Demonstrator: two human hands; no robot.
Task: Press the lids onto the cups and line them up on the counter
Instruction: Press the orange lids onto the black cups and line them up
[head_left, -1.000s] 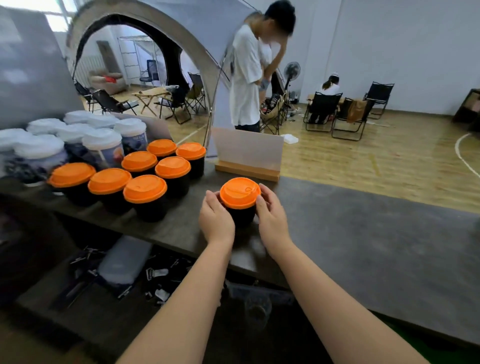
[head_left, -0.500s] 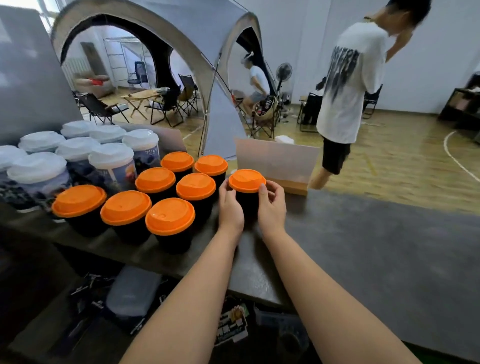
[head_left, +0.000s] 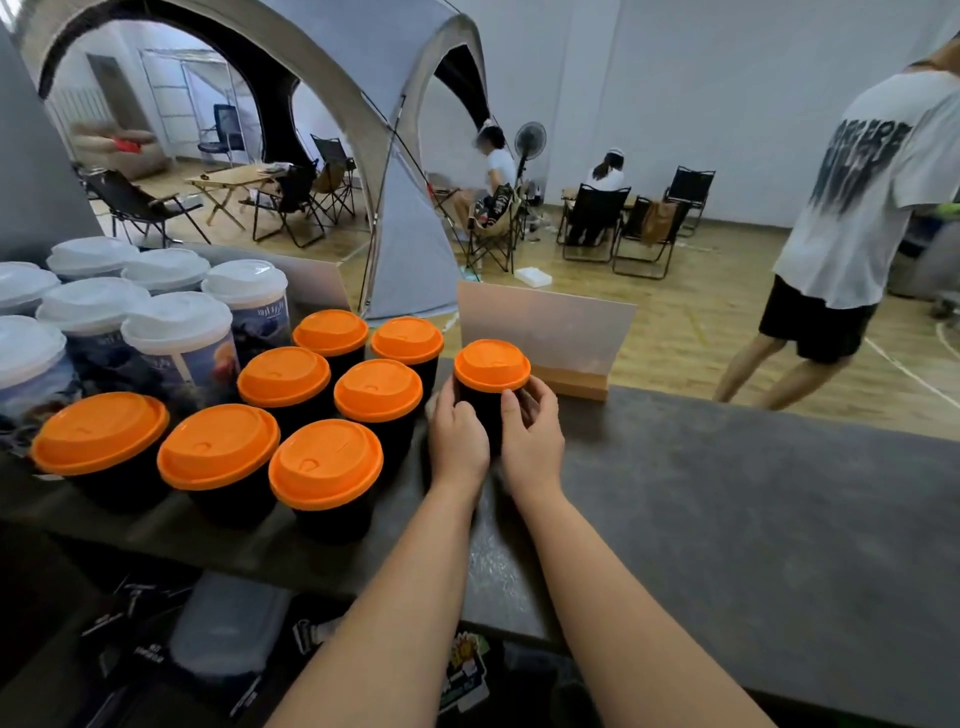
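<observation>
Both hands' fingers wrap the lidded black cup. It is being lined up; next, I judge, nudge it left toward the orange-lidded cups.

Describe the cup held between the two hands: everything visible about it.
The held cup is a black cup with a matte look, capped by an orange plastic-looking lid with a raised rim, seated level. It stands upright at the counter far edge, just right of the back row of orange-lidded cups and before a wooden-based sign. The left hand and right hand clasp its sides; its base is hidden.
</observation>
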